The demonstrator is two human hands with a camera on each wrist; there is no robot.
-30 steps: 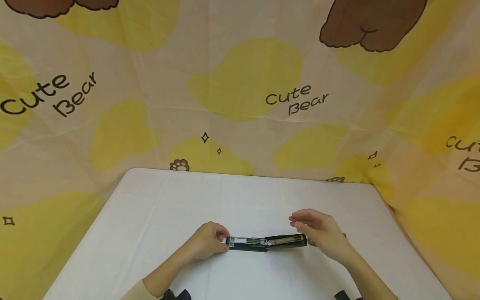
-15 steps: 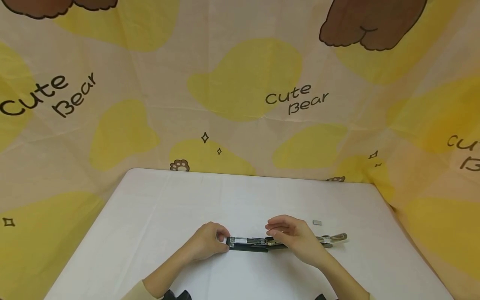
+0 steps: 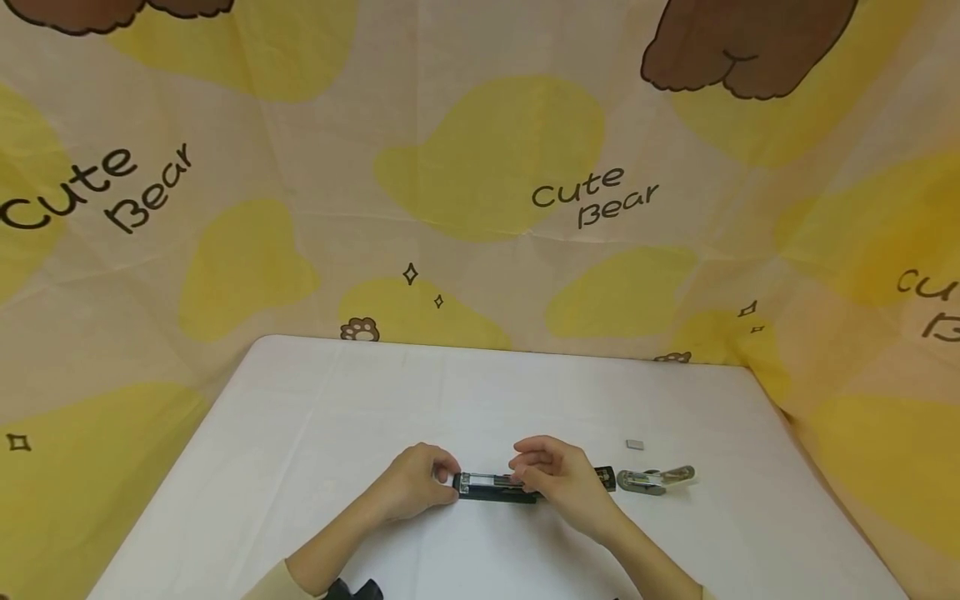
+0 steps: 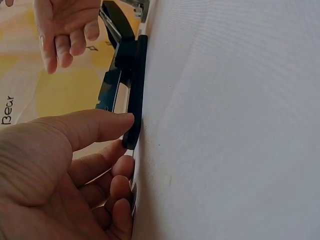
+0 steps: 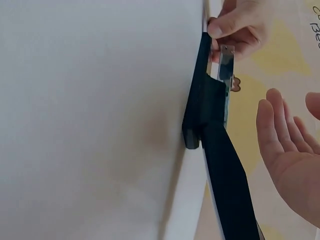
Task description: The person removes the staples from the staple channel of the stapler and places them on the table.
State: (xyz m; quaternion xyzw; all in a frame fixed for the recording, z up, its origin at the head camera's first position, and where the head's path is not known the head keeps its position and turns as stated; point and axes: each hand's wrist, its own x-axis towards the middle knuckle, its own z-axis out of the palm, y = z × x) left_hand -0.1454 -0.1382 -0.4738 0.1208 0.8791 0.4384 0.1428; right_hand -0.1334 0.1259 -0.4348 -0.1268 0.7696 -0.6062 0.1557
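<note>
A black stapler (image 3: 495, 489) lies swung wide apart on the white table, its metal magazine showing and its top arm folded out to the right. My left hand (image 3: 416, 483) pinches the left end of its base; in the left wrist view the thumb (image 4: 107, 126) presses one side with curled fingers opposite. My right hand (image 3: 562, 483) hovers over the hinge and part of the top arm, hiding them in the head view. The right wrist view shows the right hand (image 5: 295, 160) apart from the stapler (image 5: 215, 105), fingers loosely extended, holding nothing.
Just right of the stapler lies a small grey-green hinged tool (image 3: 645, 482), its raised arm pointing right. Behind it is a small grey rectangular block (image 3: 634, 444), perhaps staples. A patterned yellow cloth (image 3: 480, 167) hangs behind the white table (image 3: 375, 392).
My right hand has moved left from beside the stapler's far end to above its middle, uncovering the hinged tool and grey block. My left hand keeps its pinch on the stapler.
</note>
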